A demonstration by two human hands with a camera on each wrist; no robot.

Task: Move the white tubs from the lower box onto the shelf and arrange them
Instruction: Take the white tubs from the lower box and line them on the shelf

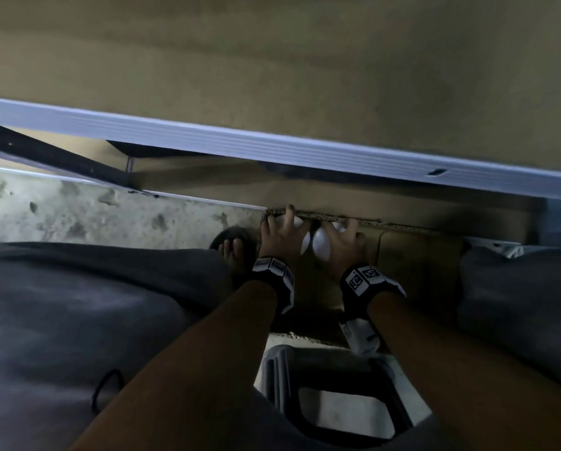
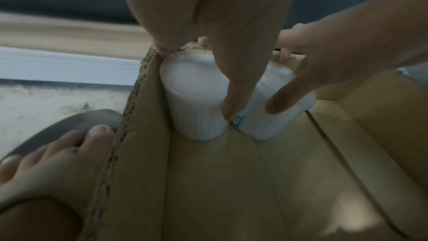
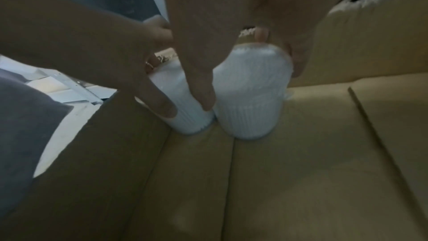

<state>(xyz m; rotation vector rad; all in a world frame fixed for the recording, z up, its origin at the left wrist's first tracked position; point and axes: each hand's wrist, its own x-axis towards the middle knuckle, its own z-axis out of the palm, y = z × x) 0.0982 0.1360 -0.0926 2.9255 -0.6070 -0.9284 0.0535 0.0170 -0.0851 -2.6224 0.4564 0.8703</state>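
Two ribbed white tubs stand side by side in the far left corner of the cardboard box point(image 1: 419, 258) on the floor. My left hand point(image 1: 280, 234) grips the left tub point(image 1: 305, 245) from above, thumb point(image 2: 231, 98) on its near side and fingers behind it. Beside it, my right hand point(image 1: 342, 242) grips the right tub point(image 1: 321, 245) the same way. The left wrist view shows the left tub point(image 2: 194, 98) against the box wall point(image 2: 143, 153). The right tub point(image 3: 250, 98) fills the right wrist view's centre. Both tubs' bases rest on the box floor point(image 3: 277, 171). The brown shelf board point(image 1: 272, 60) lies above.
A white metal shelf rail point(image 1: 272, 148) overhangs the box's far edge. My foot in a sandal point(image 1: 232, 249) is just left of the box on the concrete floor point(image 1: 110, 209). A stool point(image 1: 337, 385) stands between my grey-trousered knees point(image 1: 77, 320).
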